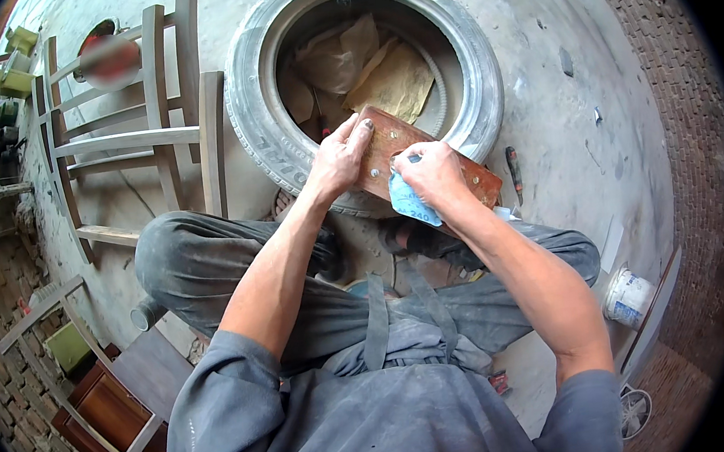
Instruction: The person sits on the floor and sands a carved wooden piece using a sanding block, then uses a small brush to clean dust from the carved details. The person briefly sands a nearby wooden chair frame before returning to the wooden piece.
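A reddish-brown wooden board (384,137), marked with a few pale spots, slants over the near rim of a large dusty tire (251,88). My left hand (340,160) is closed around the board's upper left end, thumb on top. Pinched in my right hand (434,175) is a piece of blue sandpaper (412,201), which hangs down over the board's near edge. My right fingers rest at the middle of the board's face and partly cover it. Crumpled yellowish paper (396,79) lies inside the tire.
A screwdriver (513,168) lies on the concrete floor right of the board. Grey wooden chair frames (159,106) stand at the left. A white bucket (629,298) sits beyond my right knee. At the lower left is another wooden frame (49,369) beside brown panels.
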Available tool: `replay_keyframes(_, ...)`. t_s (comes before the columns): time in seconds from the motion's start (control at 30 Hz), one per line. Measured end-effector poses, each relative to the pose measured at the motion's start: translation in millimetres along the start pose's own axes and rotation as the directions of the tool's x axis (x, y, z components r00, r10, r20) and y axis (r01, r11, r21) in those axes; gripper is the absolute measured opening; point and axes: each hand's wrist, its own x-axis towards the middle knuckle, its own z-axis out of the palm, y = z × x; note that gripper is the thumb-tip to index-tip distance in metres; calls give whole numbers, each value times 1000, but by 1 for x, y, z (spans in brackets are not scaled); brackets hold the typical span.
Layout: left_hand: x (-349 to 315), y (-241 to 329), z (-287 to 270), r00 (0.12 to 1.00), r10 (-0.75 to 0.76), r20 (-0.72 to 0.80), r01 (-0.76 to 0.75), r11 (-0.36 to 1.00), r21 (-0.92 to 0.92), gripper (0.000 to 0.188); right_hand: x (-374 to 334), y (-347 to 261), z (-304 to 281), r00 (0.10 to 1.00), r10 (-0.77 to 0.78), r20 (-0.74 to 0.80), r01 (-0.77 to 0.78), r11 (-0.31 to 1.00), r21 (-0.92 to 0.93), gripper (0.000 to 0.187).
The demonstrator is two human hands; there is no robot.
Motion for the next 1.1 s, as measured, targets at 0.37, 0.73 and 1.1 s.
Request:
replay_keyframes(0.37,-2,6,1,1000,29,-12,-29,999,-25,54,-45,13,-18,961,271,54,-220,632,743,21)
replay_keyframes(0.73,-67,10,0,980,-111,-165,79,979,-189,63,-102,97,30,978,199,67,-176,605,776,28)
replay_keyframes(1.1,-215,-19,54,879,-447,-167,312,802,-509,111,-121,74,-35,985,-170,-31,170,920,352,19)
